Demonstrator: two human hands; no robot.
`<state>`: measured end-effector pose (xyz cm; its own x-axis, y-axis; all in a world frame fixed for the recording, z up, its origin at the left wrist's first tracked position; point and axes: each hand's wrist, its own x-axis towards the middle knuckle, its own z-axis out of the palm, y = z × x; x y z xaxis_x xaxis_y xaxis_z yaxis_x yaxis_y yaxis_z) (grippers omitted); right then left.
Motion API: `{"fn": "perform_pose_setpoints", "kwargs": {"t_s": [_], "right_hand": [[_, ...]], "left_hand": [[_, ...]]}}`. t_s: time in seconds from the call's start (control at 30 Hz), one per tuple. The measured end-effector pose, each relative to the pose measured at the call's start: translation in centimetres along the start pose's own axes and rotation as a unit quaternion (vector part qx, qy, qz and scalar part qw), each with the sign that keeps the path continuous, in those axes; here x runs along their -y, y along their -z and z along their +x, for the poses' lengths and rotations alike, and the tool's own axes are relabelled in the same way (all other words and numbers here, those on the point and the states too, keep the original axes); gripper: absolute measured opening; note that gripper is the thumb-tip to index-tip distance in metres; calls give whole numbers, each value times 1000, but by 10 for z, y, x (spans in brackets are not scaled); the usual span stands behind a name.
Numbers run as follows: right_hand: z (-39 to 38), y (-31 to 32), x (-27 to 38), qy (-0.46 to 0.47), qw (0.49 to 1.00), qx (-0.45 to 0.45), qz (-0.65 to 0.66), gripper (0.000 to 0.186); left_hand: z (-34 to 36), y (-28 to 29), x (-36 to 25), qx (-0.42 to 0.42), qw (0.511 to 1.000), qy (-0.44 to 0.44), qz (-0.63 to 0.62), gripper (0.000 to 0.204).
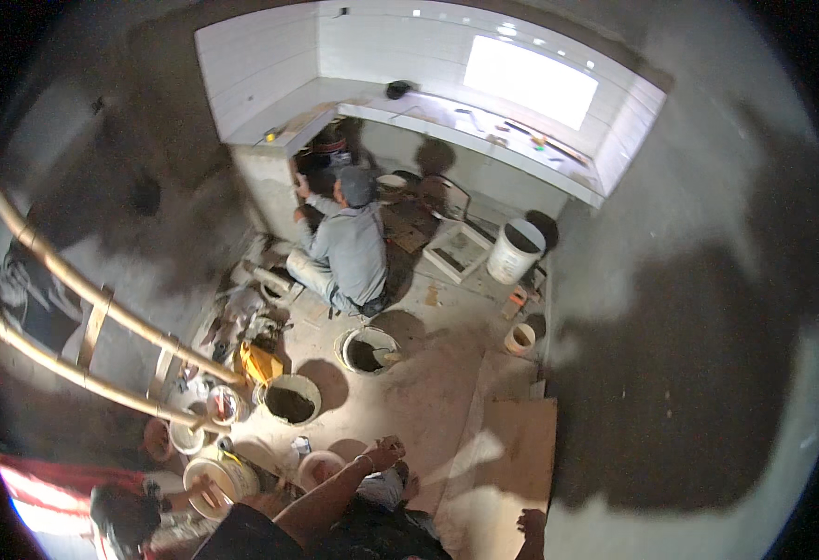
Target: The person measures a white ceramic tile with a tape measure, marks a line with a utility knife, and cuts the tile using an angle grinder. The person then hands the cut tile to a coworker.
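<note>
From the lower edge my left arm, in a dark sleeve with a band at the wrist, reaches forward. My left hand [386,452] has curled fingers and nothing visible in them. It is above a light grey cloth [383,487], near a pinkish tub [322,469] on its left. My right hand [530,525] shows at the lower edge, dim, its fingers somewhat apart and holding nothing I can see. It is over a brown board [520,448] on the floor. Ahead stand two buckets of dark mortar, one nearer [290,401] and one farther [368,353].
A person [344,238] sits on the floor by the counter [400,119]. Another person [125,518] leans at lower left beside a bucket [221,485]. A bamboo ladder [102,299] slants across the left. A white bucket [516,252], a frame [458,252] and a small pot [520,339] stand right.
</note>
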<state>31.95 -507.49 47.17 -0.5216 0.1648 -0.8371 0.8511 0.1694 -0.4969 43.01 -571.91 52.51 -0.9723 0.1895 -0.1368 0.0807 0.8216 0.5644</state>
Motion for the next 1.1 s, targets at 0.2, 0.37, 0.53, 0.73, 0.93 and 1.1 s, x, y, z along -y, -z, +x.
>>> {"fn": "perform_pose_setpoints", "kwargs": {"t_s": [0.2,0.37,0.53,0.73,0.93,1.1], "right_hand": [[59,-91,189,140,987,-40,-71,24],[64,-177,171,88,975,186,-88,29],[-19,-264,178,-63,891,278,-353,26],[90,-347,293,-32,866,316,-387,22],[140,-455,458,144,780,438,-424,26],[136,-525,551,131,781,316,-522,39]], "left_hand": [[-41,-63,71,65,967,245,-36,27],[-149,-85,130,91,826,535,-151,32],[-201,-86,131,-56,704,674,-216,39],[-136,-79,104,-224,631,694,-264,43],[-45,-98,43,-24,750,586,-306,46],[63,70,-60,-100,556,653,-504,50]]}}
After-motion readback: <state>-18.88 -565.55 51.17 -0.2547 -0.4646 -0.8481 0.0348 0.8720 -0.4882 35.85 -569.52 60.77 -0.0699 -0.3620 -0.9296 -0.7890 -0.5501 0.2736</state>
